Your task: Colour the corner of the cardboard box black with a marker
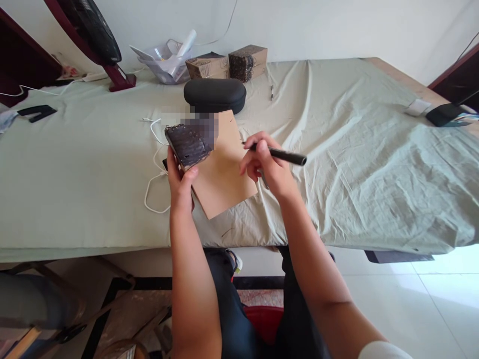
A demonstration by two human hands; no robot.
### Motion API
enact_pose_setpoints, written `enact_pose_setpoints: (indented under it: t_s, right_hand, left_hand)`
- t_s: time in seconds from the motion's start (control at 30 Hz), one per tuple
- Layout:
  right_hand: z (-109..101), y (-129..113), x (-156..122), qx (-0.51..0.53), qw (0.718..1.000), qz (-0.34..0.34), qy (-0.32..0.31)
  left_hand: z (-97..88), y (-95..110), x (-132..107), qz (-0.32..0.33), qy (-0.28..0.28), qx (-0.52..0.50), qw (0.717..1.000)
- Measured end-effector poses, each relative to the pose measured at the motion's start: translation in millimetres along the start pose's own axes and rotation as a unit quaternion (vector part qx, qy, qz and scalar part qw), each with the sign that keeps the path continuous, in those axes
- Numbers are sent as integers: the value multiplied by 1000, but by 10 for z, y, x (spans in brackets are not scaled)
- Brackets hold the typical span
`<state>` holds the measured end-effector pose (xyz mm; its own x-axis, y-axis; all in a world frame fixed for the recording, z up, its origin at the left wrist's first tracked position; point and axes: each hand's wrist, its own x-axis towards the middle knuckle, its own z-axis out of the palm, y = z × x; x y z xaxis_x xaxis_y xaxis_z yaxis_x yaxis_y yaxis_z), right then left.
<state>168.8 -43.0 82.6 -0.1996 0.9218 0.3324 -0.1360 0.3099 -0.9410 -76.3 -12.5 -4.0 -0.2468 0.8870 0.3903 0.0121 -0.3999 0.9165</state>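
My left hand [181, 187] is closed around the near left edge of a cardboard box, its thumb on top. The box's upward face [189, 144] is covered in dense black ink strokes, and its far right part is blurred out. A plain brown cardboard panel [226, 174] spreads right of and below the inked face; whether it is joined to the box I cannot tell. In my right hand [271, 167] is a black marker pen [286, 155], gripped between thumb and fingers. Its tip points left, beside the panel's right edge, apart from the inked face.
Behind the panel lies a black hard case [215, 94]. Farther back stand two ink-marked cardboard boxes [207, 67] [249, 62] and a clear plastic basket [168, 70]. A white cable [147, 192] runs left of my left hand. A dark red stand [121, 80] and wrinkled green cloth [374, 164] cover more table.
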Motion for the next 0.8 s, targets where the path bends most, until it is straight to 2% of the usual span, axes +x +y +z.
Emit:
enact_pose_setpoints:
  t_s: [0.1, 0.23, 0.37, 0.57, 0.8]
  right_hand:
    - [163, 24, -25, -35, 999, -32, -1]
    - [260, 23, -32, -110, 991, -72, 15]
    - [278, 18, -20, -148, 985, -85, 17]
    - [294, 63, -28, -158, 983, -94, 16]
    - [331, 96, -35, -157, 982, -99, 15]
  left_hand:
    - [35, 29, -16, -17, -23, -34, 999]
    - [40, 52, -51, -11, -50, -31, 998]
    - [22, 20, -53, 11, -61, -42, 997]
    - [-21, -62, -46, 29, -68, -70, 995]
    - [-56, -67, -70, 40, -74, -93, 992]
